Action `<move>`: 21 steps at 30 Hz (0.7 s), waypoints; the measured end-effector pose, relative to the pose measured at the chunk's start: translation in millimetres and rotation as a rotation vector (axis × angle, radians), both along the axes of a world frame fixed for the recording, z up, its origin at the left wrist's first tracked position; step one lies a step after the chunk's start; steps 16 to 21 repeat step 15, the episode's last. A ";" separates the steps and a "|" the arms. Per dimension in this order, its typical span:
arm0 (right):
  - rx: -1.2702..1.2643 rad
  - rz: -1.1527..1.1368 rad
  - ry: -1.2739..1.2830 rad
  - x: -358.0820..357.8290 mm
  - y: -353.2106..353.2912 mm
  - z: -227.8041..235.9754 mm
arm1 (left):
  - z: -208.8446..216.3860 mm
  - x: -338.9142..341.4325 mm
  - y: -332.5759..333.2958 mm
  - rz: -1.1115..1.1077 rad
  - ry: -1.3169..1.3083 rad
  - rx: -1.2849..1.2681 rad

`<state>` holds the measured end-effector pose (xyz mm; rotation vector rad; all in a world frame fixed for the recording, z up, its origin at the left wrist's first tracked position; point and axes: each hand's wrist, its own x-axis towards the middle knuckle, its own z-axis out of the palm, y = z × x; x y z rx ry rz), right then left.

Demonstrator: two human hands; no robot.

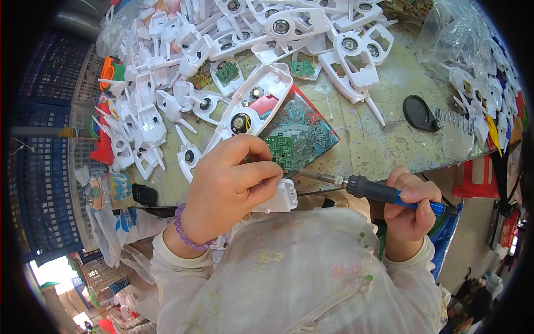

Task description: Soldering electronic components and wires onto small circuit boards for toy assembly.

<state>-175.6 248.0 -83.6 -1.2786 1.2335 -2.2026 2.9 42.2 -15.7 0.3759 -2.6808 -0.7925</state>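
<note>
My right hand (413,203) grips a soldering iron (374,190) by its blue and black handle. The iron's metal tip points left, close to the lower edge of a green circuit board (281,151). At that same edge my left hand (233,175) is closed in a pinch; what sits between its fingertips is too small to make out. The board lies against a white plastic housing (275,83) that holds a round speaker (240,123). Beneath them is a dark patterned square sheet (311,131) with a red border. Below my left fingertips shows another white plastic part (285,196).
Many white plastic housings (150,119) pile up across the back and left. Two more green boards (302,68) lie among them. To the right are a black oval lid-like piece (418,111), a wire coil stand (453,119) and clear plastic bags (459,39). A red stool (477,181) stands beyond the table edge.
</note>
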 end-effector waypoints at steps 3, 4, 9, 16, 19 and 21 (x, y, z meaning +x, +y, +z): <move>0.000 -0.005 -0.009 -0.1 0.4 -1.5 | -1.4 -0.4 0.0 0.003 0.004 0.005; 0.000 -0.008 -0.021 -0.1 0.5 -1.6 | -1.4 -0.4 0.3 0.006 0.007 0.005; 0.011 -0.026 -0.091 3.0 0.8 -2.4 | -1.4 -0.2 0.6 0.004 0.019 0.008; 0.092 -0.115 -0.169 6.6 5.4 -1.4 | -1.0 0.3 0.8 0.000 0.013 0.009; 0.092 -0.115 -0.169 6.6 5.4 -1.4 | -1.0 0.3 0.8 0.000 0.013 0.009; 0.092 -0.115 -0.169 6.6 5.4 -1.4 | -1.0 0.3 0.8 0.000 0.013 0.009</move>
